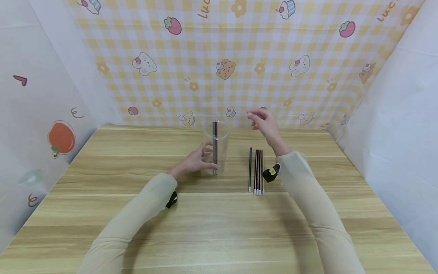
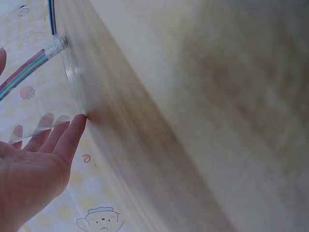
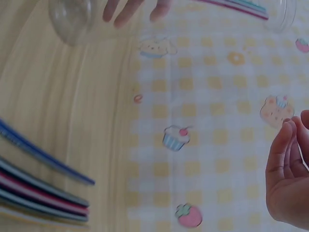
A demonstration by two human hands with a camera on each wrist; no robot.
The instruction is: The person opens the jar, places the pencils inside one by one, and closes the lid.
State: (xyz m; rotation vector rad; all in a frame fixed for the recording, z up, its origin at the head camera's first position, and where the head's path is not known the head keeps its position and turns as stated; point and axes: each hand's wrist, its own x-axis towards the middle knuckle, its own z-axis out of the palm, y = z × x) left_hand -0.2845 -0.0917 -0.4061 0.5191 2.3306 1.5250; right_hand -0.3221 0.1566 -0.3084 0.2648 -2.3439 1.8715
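A tall clear cup stands upright on the wooden table, with a teal and a dark red pencil inside. Their white eraser ends are at the bottom. My left hand holds the cup from the left, thumb across the near side and fingers behind. Raised above the table to the right of the cup, my right hand has bent fingers with tips close to the thumb and nothing visible between them. Below it lie several pencils side by side, with a dark blue pencil slightly apart on their left.
The wooden table meets a yellow checked cloth along its back edge. White cloth walls rise at both sides. Dark wrist straps sit at the sleeve cuffs.
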